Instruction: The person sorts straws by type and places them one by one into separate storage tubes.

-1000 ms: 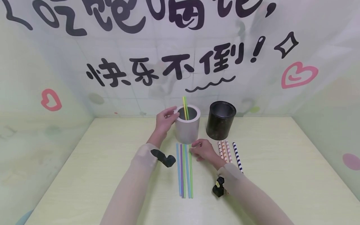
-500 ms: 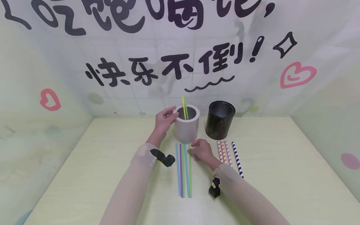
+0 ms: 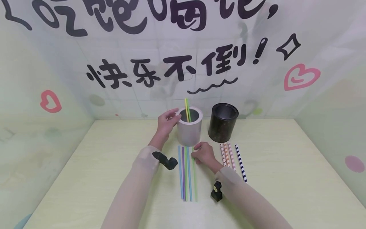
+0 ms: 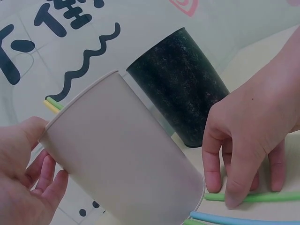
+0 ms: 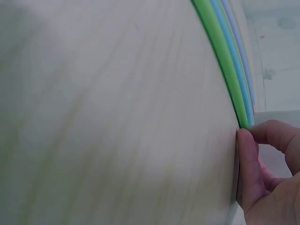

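Observation:
At the left rim of a light grey canister (image 3: 189,135), my left hand (image 3: 166,124) holds on with thumb and fingers. A yellow straw (image 3: 187,109) and a green one lean inside it, their tops above the rim. My right hand (image 3: 204,154) pinches the upper end of a green straw (image 3: 195,184), just in front of the canister. In the right wrist view the thumb and index fingertip meet at the end of that green straw (image 5: 222,58). Left of it lie a blue straw (image 3: 189,175), a purple straw (image 3: 183,173) and others, side by side.
A black canister (image 3: 223,125) stands right of the grey one. Several patterned straws (image 3: 227,154) lie in front of it, with a dark blue striped straw (image 3: 241,163) at their right, partly near my right forearm. A printed wall sheet (image 3: 148,95) rises behind the table.
The green straw at my right fingers has swung its near end slightly right, apart from the blue one beside it. My left hand stays at the canister's rim.

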Motion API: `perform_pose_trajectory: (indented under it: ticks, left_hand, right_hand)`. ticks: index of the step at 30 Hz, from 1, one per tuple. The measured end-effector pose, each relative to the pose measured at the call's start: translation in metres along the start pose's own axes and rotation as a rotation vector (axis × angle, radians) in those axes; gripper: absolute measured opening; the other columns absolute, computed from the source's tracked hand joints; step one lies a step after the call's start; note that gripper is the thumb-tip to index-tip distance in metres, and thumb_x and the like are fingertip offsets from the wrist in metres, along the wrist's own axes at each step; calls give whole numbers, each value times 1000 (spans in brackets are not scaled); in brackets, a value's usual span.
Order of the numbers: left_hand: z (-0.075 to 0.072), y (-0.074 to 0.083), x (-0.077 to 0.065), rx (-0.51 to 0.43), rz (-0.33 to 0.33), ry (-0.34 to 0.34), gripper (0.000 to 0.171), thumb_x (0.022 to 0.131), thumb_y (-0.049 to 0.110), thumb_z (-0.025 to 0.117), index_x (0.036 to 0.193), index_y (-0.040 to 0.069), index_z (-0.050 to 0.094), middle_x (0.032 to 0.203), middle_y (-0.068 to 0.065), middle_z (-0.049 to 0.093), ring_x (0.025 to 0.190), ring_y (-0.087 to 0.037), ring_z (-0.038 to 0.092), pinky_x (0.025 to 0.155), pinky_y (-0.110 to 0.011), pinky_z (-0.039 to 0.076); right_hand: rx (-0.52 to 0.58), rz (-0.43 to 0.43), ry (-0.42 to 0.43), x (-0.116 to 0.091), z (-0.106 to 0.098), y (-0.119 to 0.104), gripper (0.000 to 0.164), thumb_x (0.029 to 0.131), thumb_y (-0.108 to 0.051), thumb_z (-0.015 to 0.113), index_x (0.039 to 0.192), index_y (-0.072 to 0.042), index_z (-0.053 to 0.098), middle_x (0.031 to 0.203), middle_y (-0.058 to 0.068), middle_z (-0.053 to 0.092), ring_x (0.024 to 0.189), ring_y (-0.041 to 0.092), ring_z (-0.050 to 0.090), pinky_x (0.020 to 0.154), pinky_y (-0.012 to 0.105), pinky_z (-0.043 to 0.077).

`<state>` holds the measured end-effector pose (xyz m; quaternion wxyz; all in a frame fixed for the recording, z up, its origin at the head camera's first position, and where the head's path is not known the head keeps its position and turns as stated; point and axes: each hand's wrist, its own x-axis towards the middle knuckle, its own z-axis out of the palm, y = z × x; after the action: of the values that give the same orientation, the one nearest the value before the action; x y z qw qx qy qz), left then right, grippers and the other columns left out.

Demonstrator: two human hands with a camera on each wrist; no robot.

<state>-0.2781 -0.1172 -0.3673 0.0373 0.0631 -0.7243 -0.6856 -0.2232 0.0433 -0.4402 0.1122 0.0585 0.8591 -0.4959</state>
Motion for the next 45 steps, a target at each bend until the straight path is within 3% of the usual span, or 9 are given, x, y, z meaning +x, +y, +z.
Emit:
perform_pose_trajectory:
  ticks: [16, 24, 39, 45]
  left_hand:
    - [0, -1, -1, 14, -1, 1, 39, 84, 13, 66, 122, 10, 58, 120, -11, 51, 110, -22, 49, 86, -24, 50]
    - [0, 1, -1, 11, -10, 11, 39, 83, 12, 66, 122, 11, 58, 120, -11, 51, 110, -22, 49, 86, -24, 50]
    - [0, 1, -2, 8, -7, 6, 39, 83, 11, 65, 122, 10, 58, 119, -12, 51, 107, -23, 50, 85, -24, 50]
    - [0, 1, -1, 11, -13, 11, 39, 83, 12, 66, 121, 11, 59, 118, -11, 51, 107, -23, 50, 85, -23, 50]
  right_hand:
    - [-80, 4, 20, -2, 4, -5, 28, 74, -4, 69, 99, 5, 60, 81, 11, 59, 53, 15, 55, 46, 23, 50]
    - [-77, -24, 47, -3, 5, -4, 24, 72, -2, 68, 94, 5, 63, 76, 10, 60, 41, 11, 49, 37, 20, 44]
    - [0, -14, 22, -3, -1, -2, 23, 72, -5, 67, 94, 2, 66, 80, 8, 63, 54, 12, 52, 44, 22, 47]
    - [106, -32, 5, -4, -7, -9, 25, 74, -4, 65, 99, 2, 65, 78, 7, 62, 56, 12, 52, 45, 24, 49]
